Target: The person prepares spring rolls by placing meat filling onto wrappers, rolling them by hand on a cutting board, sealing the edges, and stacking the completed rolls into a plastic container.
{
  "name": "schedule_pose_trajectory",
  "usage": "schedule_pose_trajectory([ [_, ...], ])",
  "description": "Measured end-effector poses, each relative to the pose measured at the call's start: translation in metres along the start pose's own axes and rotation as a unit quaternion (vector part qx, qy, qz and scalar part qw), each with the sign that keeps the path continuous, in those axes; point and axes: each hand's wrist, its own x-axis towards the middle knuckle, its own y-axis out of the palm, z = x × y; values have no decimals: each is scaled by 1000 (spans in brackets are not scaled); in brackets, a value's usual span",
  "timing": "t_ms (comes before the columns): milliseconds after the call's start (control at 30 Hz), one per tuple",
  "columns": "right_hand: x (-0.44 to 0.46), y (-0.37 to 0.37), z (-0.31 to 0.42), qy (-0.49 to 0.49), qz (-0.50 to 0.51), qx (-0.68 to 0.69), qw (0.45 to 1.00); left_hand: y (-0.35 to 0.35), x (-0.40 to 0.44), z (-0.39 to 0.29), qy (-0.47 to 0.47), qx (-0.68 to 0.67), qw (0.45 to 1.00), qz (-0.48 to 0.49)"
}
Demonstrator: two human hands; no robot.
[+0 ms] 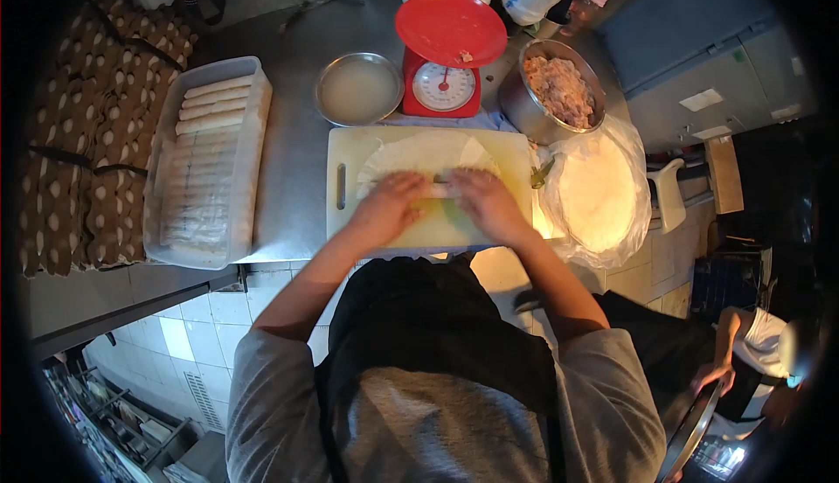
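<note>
A thin round spring roll wrapper lies on the pale cutting board. Along its near edge a part-rolled section sits under both my hands. My left hand has its fingers curled over the left end of the roll. On the right end, my right hand presses with bent fingers. Most of the filling is hidden; a small dark spot shows between the hands. Right of the board, a stack of round wrappers rests in clear plastic. Meat filling heaps up in a metal pot.
A plastic tub of finished rolls stands at left, beside stacked egg cartons. Behind the board are a metal bowl of cloudy liquid and a red scale. Another person holds a large round pan at lower right.
</note>
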Motion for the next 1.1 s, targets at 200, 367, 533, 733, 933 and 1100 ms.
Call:
schedule_pose_trajectory([
  [200,-28,7,28,10,70,-68,995,16,-26,-20,-8,66,998,-18],
  [367,26,10,-10,4,20,-150,988,13,32,17,-37,141,987,-61],
  [533,30,0,-8,10,16,-120,993,-1,29,9,-7,108,990,-92],
  [733,-3,6,-3,-19,19,-123,992,9,12,18,29,123,981,-149],
  [933,2,12,-53,-25,-141,-49,988,-5,2,52,7,44,979,-197],
  [1100,-6,-1,-59,-3,-181,-32,983,-18,-17,58,-33,0,975,-221],
])
